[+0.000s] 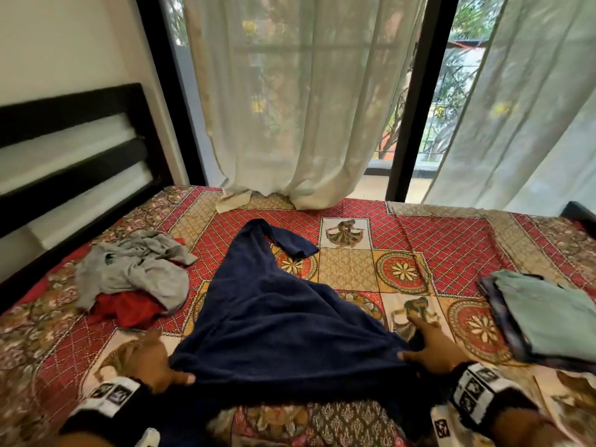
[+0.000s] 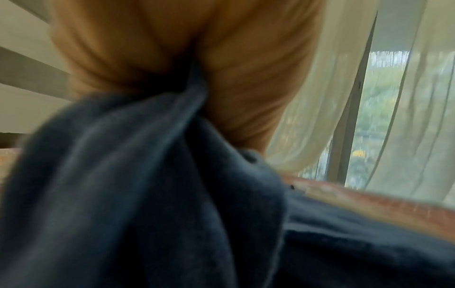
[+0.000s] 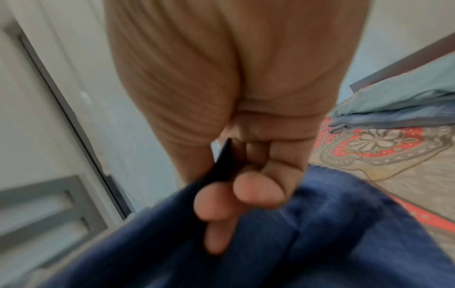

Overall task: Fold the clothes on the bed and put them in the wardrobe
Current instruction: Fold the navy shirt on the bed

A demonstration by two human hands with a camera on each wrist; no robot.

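Here both hands, left hand (image 1: 154,362) and right hand (image 1: 429,345), grip the navy garment (image 1: 274,317).

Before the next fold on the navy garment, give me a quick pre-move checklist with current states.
1. Left hand grips the navy garment at its near left corner: ok.
2. Right hand grips the near right corner: ok.
3. Near edge pulled taut between both hands: ok.
4. Garment lying flat: not ok, the far end bunches to a point and a sleeve lies twisted.
5. Folded stack clear of the garment: ok.
6. Grey and red pile clear of the garment: ok, but close.
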